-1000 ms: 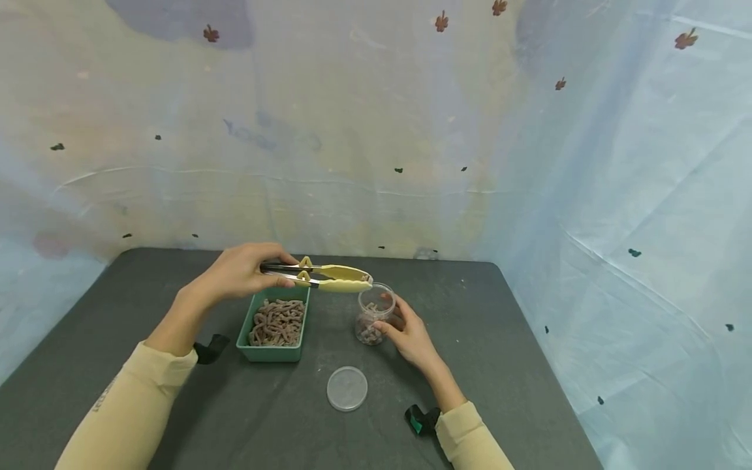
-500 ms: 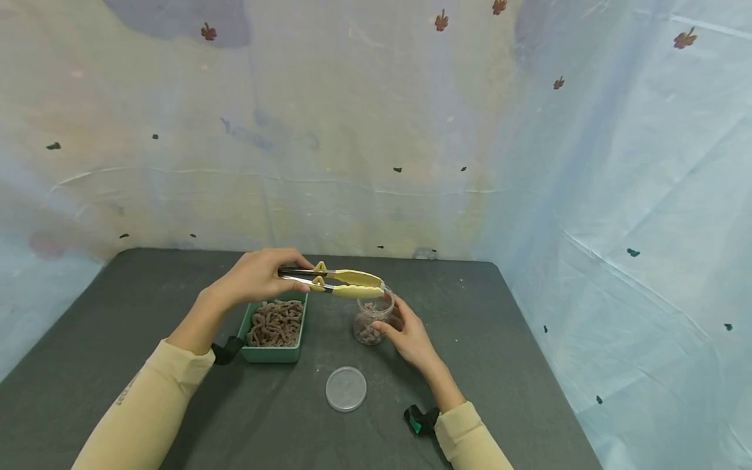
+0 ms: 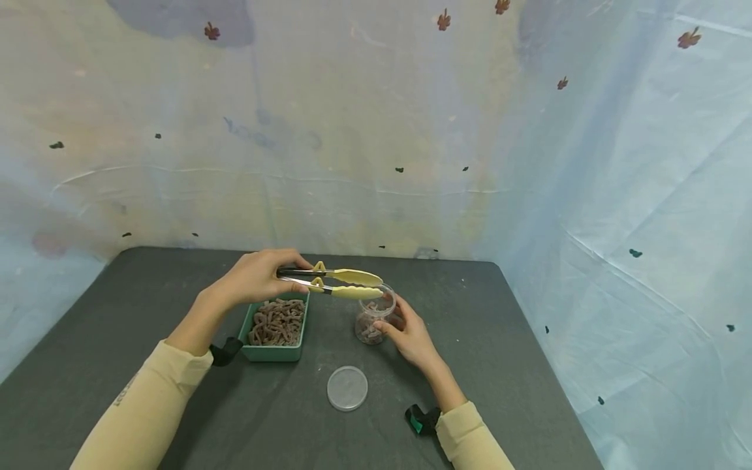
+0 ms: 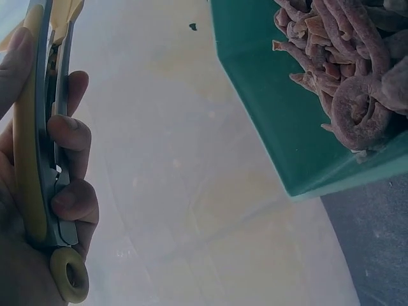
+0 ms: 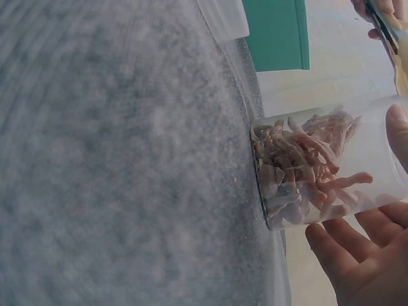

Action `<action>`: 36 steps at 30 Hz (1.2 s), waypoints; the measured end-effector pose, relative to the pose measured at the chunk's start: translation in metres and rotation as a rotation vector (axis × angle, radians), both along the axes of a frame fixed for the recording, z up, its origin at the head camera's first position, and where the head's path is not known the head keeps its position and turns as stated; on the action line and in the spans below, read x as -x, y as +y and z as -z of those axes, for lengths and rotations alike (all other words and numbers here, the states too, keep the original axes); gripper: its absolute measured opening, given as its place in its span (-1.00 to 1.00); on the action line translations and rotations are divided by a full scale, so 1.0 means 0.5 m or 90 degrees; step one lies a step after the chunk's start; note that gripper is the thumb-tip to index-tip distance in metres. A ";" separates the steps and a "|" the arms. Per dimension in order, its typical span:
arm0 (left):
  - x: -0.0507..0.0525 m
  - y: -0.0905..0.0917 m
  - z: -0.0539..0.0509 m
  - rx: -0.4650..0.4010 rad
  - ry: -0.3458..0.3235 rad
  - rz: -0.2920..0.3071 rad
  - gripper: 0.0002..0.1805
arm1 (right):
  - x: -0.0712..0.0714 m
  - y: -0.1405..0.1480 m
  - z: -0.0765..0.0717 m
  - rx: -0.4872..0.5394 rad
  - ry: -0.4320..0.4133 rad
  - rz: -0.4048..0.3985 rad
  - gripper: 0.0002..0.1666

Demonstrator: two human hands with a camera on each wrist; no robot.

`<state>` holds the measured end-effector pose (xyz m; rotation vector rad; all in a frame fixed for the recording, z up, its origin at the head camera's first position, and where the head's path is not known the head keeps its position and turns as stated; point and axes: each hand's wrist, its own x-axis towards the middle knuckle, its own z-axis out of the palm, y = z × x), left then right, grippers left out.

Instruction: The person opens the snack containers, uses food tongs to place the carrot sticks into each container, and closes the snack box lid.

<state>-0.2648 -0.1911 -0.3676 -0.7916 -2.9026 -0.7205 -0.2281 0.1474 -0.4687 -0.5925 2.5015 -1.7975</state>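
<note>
My left hand (image 3: 258, 277) holds yellow-tipped metal tongs (image 3: 355, 292) over the mouth of a clear jar (image 3: 367, 333). The tong tips stand apart, and I see no strip between them. In the left wrist view, curled fingers (image 4: 71, 137) wrap the tongs' handles. My right hand (image 3: 416, 339) grips the jar, which stands upright on the table, with thumb and fingers on opposite sides. Brownish, powdery strips (image 5: 312, 159) fill the lower part of the jar. More such strips (image 3: 276, 323) lie in a green rectangular tub (image 3: 270, 354) below the left hand.
A round clear lid (image 3: 346, 388) lies flat on the dark grey table (image 3: 499, 365), nearer me than the jar. Behind the table hangs a pale patterned sheet (image 3: 329, 130), and another side of it runs along the right edge.
My left hand has moved right with the tongs, bringing their tips over the jar. The tips have since spread, and the piece they held earlier is gone from between them. The right hand stays put.
</note>
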 end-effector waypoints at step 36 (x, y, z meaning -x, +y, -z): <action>-0.096 -0.224 -0.009 0.146 0.030 -0.085 -0.49 | -0.005 0.005 -0.011 0.012 0.001 -0.036 -0.18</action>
